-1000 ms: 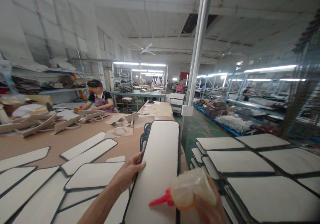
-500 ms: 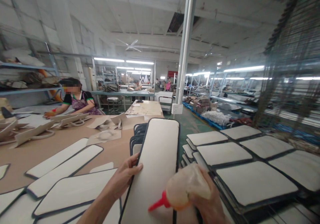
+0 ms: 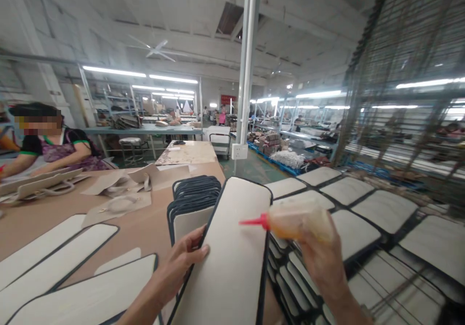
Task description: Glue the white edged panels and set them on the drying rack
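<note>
A long cream panel (image 3: 228,247) with dark edging is held up at a slant in front of the wearer, over the near side of a brown-topped counter (image 3: 152,221). The left hand (image 3: 181,259) pinches its left edge, thumb on the cream face and the other fingers curled at the rim and partly hidden. The right hand (image 3: 323,252) is closed around a translucent squeeze bottle (image 3: 298,218) of amber liquid, lying almost level, its red nozzle (image 3: 252,222) pointing left across the panel; whether the tip touches cannot be told. Just beyond the left hand is a stack of dark-edged panels (image 3: 194,194). More loose panels (image 3: 89,286) lie at the left, near beige pieces with handles (image 3: 123,204), and cream panels cover a rack (image 3: 387,211) at the right. A co-worker (image 3: 69,153) sits at the far left. With the nozzle over the middle of the face, too firm a squeeze or a tipped bottle could leave a drip or smear on the cream surface. Since the left hand seems to grip only one edge, the panel could twist or slip if the bottle bumps it, and its upper left side, close to the stack, could knock those panels askew.
</note>
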`<move>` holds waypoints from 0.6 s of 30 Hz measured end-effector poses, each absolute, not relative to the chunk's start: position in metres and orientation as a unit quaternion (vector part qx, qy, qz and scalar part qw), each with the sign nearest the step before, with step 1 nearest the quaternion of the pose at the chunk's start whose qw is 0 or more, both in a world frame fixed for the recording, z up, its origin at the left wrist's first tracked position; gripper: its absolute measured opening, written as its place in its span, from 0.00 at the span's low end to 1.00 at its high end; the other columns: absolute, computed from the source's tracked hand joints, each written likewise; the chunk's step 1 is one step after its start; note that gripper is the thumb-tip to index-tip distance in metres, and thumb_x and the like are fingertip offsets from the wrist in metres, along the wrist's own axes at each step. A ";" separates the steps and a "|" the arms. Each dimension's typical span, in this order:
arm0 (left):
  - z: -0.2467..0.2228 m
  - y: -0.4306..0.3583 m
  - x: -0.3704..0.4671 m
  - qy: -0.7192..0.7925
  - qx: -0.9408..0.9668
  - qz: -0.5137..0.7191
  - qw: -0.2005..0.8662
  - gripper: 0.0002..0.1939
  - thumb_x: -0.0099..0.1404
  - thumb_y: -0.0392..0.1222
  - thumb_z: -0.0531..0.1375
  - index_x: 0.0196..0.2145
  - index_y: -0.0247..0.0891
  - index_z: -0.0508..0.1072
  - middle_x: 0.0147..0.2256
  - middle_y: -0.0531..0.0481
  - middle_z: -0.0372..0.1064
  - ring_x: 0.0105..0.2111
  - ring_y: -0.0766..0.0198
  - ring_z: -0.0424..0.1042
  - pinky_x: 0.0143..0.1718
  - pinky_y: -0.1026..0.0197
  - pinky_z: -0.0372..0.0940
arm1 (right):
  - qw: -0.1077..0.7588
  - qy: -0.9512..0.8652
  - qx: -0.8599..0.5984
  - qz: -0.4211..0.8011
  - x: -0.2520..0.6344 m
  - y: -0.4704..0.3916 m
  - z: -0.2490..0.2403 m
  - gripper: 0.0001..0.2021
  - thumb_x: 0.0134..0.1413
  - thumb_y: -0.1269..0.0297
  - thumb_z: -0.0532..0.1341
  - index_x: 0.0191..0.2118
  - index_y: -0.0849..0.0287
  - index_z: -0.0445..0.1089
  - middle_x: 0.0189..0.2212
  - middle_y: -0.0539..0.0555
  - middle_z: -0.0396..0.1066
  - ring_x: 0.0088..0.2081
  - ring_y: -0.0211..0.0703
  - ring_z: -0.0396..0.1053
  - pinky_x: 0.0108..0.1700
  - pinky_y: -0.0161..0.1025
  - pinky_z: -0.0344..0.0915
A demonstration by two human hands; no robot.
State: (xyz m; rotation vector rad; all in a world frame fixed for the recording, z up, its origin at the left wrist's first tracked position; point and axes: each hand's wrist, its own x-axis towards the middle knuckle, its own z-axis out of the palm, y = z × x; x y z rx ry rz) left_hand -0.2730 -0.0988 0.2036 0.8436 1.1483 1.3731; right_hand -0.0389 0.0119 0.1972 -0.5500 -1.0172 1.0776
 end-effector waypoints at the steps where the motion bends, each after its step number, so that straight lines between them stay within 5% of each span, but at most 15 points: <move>1: 0.205 -0.098 -0.271 0.481 0.358 0.577 0.554 0.28 0.50 0.41 0.67 0.50 0.41 0.73 0.45 0.47 0.74 0.41 0.53 0.72 0.37 0.61 0.66 | 0.738 -0.430 -0.241 0.461 -0.033 0.019 0.203 0.29 0.33 0.64 0.72 0.47 0.53 0.67 0.41 0.49 0.71 0.42 0.40 0.69 0.46 0.35 0.66; 8: 0.201 -0.089 -0.255 0.461 0.354 0.579 0.572 0.27 0.50 0.38 0.66 0.50 0.40 0.72 0.44 0.47 0.75 0.40 0.54 0.73 0.35 0.63 0.67 | 0.621 -0.479 -0.222 0.579 0.000 -0.007 0.175 0.27 0.38 0.62 0.69 0.49 0.52 0.67 0.39 0.55 0.74 0.39 0.50 0.72 0.41 0.46 0.70; 14: 0.208 -0.074 -0.209 0.425 0.373 0.560 0.606 0.26 0.49 0.36 0.66 0.49 0.38 0.73 0.41 0.47 0.76 0.40 0.54 0.74 0.34 0.63 0.67 | 0.776 -0.351 -0.255 0.458 0.054 0.009 0.198 0.30 0.31 0.65 0.72 0.48 0.54 0.68 0.40 0.52 0.73 0.41 0.43 0.71 0.44 0.38 0.68; 18: 0.204 -0.057 -0.177 0.461 0.329 0.535 0.627 0.31 0.44 0.35 0.68 0.49 0.37 0.72 0.36 0.47 0.78 0.36 0.53 0.75 0.32 0.61 0.68 | 0.709 -0.377 -0.263 0.535 0.078 -0.025 0.171 0.31 0.30 0.63 0.73 0.47 0.56 0.69 0.35 0.54 0.75 0.35 0.46 0.73 0.37 0.39 0.70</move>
